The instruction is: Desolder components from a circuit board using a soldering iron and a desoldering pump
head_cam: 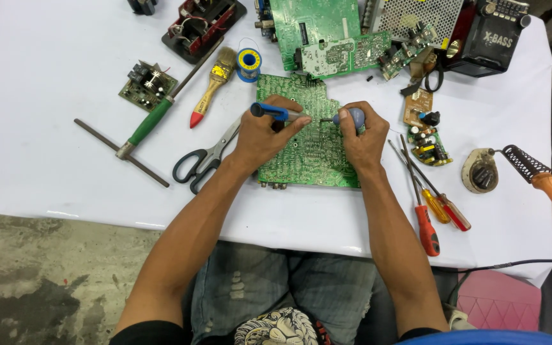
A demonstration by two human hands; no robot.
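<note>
— What takes up most of the white table (pixel 46 83)?

— Circuit boards. The large green rectangular circuit board (pixel 308 144) lies flat in the middle, near the front edge, and both hands rest on it. Behind it a second big green board (pixel 305 25) overlaps a perforated metal casing (pixel 416 16) and a black box-shaped radio (pixel 490 38) with pale lettering on its front.

— How are the hands?

— The left hand (pixel 262 137) is closed round a blue-handled pen-shaped soldering tool (pixel 276 113), its tip down on the board. The right hand (pixel 362 140) grips a blue rubber bulb tool (pixel 352 117), its nozzle meeting that tip at the board's centre.

— How far along, would you say?

— Mid-work, I'd judge: both tips sit on one spot, and the board is not yet lifted or put aside. Which joints are finished I cannot tell.

— Any labels or packages?

— Few. A small reel of solder wire with a blue rim and yellow round label (pixel 248 64) stands behind the board. A round cream tin (pixel 480 171) holding a dark disc sits to the right, beside an orange-handled soldering iron (pixel 547 185). No sealed packages show.

— Smaller things?

— Black-handled scissors (pixel 202 160), a green-handled long tool (pixel 151 121), red and yellow screwdrivers (pixel 432 211).
</note>
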